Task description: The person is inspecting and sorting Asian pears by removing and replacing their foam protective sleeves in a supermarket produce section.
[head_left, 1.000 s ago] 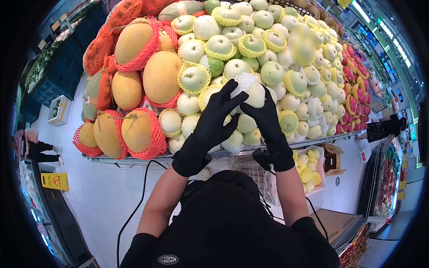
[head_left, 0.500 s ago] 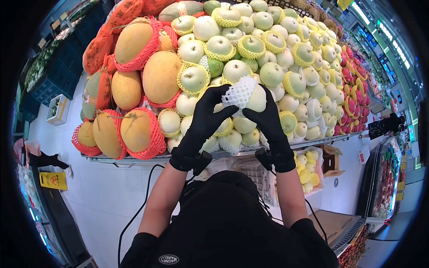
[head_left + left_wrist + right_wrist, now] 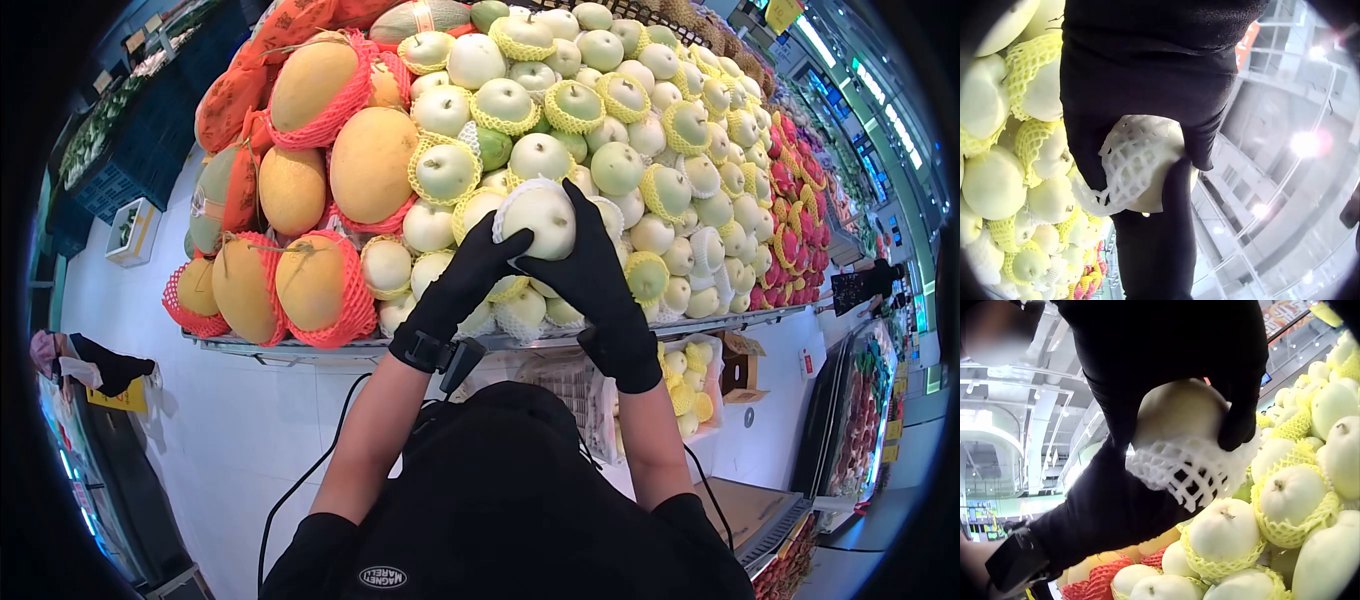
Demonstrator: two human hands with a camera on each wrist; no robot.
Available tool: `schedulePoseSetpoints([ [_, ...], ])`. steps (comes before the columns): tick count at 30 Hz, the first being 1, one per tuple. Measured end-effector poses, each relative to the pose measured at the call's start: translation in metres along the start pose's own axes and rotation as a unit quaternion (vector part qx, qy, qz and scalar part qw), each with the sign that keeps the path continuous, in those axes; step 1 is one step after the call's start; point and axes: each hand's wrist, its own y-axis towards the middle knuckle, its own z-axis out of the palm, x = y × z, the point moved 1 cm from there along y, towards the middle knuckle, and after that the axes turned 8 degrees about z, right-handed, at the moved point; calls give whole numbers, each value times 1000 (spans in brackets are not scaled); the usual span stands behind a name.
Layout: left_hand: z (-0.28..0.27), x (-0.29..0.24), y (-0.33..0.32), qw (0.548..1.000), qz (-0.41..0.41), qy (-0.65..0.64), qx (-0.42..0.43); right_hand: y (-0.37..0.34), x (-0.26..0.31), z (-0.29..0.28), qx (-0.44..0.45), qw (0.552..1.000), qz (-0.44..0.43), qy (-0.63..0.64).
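Both black-gloved hands hold one pale green-white melon [image 3: 540, 222] above the front of the fruit pile. A white foam net [image 3: 1135, 164] covers part of it, and in the right wrist view the net [image 3: 1185, 469] hangs loose past the fruit's end. The left hand [image 3: 470, 272] curls round the melon's left and lower side. From the right, the right hand [image 3: 592, 268] grips it, fingers along the far side and thumb below. In the head view the melon's stem end faces up, with the net at its left and far edge.
Pale melons [image 3: 616, 168], many in yellow nets, fill the stand. Large orange melons [image 3: 374, 166] in red nets lie left, dragon fruit [image 3: 796, 222] at the far right. The stand's metal edge [image 3: 350, 352] runs in front; a crate of netted fruit [image 3: 690, 385] sits below it.
The melon has turned so its stem end faces the head camera, and the net now lies behind its left edge. Both hands have shifted their hold and come slightly nearer the body.
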Motion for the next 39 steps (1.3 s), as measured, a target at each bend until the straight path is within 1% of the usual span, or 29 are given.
schedulePoseSetpoints([
  [3, -13, 15, 2, 986, -13, -168, 4, 1, -3, -19, 71, 987, 113, 89],
  [4, -17, 19, 3, 982, -15, -188, 10, 2, -15, -19, 25, 990, 94, 101],
  [5, -20, 22, 3, 980, -2, -196, 12, 4, -20, -21, -15, 991, 96, 96],
  [7, -20, 21, 1, 977, 23, -213, 15, 4, -24, -25, -12, 979, 170, 115],
  [10, -22, 27, -1, 970, 47, -237, 35, -3, -26, -20, 84, 932, 256, 242],
  [11, -24, 30, -2, 972, 49, -229, 34, -5, -25, -16, 93, 935, 237, 248],
  [13, -27, 35, -3, 975, 52, -212, 30, -6, -28, -12, 82, 943, 203, 249],
  [16, -29, 35, -1, 985, 79, -148, 29, -4, -18, -13, 24, 966, 189, 176],
  [19, -21, 28, -2, 982, 67, -174, 24, -3, -14, -18, -30, 969, 168, 181],
  [22, -17, 27, -4, 977, 63, -202, 9, -1, -9, -24, 18, 965, 183, 188],
  [25, -22, 32, -2, 986, 74, -152, -3, -4, -5, -33, 75, 973, 197, 92],
  [28, -20, 31, -3, 988, 98, -117, -18, -7, -9, -41, 58, 994, 88, 18],
  [31, -16, 32, -2, 992, 98, -68, -37, -2, -4, -38, 45, 997, -24, -58],
  [32, -13, 31, -1, 993, 101, -44, -38, -1, -4, -34, 66, 997, -8, -36],
  [33, -9, 29, -1, 994, 104, -20, -39, 1, -2, -27, 64, 996, -28, -52],
  [35, -2, 29, 0, 993, 108, 13, -43, 3, 11, -18, 74, 992, -34, -97],
  [37, 3, 30, 0, 992, 110, 30, -46, 5, 11, -7, 83, 985, -10, -151],
  [38, 5, 33, 0, 995, 80, 18, -51, 6, 9, -5, 81, 985, -8, -154],
  [39, 12, 24, -2, 995, 75, 19, -58, 7, 6, -3, 81, 984, -6, -156],
])
